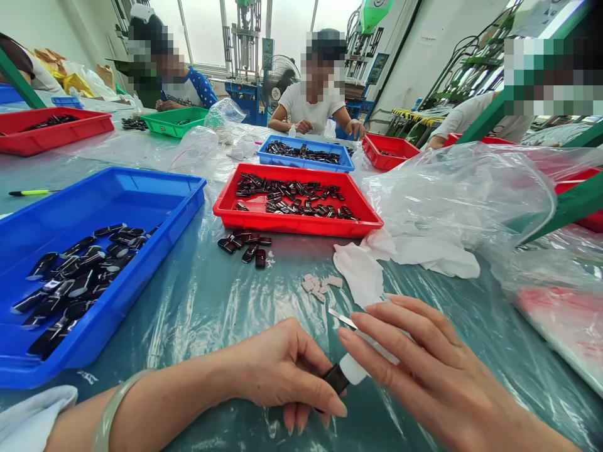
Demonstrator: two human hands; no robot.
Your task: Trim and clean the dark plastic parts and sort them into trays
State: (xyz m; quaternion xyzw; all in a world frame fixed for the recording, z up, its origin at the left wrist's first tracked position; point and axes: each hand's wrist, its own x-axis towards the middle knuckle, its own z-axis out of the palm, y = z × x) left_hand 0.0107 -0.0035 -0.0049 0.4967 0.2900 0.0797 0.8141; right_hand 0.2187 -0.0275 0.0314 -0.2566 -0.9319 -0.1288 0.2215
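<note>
My left hand [287, 370] is closed round a small black plastic piece [335, 378] at the near edge of the table. My right hand [424, 370] grips a thin knife with a white handle [353, 367]; its metal blade [342, 319] sticks out past the fingers to the left. The two hands meet over the black piece. Just beyond them lie small white trimmings [320, 285] and a white cloth [362, 273]. A small cluster of black pieces [245, 245] lies loose in front of the red tray [264, 220].
A blue tray [155, 238] of black pieces stands at the left. Further trays, red, blue and green, stand along the table. Clear plastic bags [461, 201] pile up on the right. Three other people work at the far side. A pen [31, 192] lies at the left.
</note>
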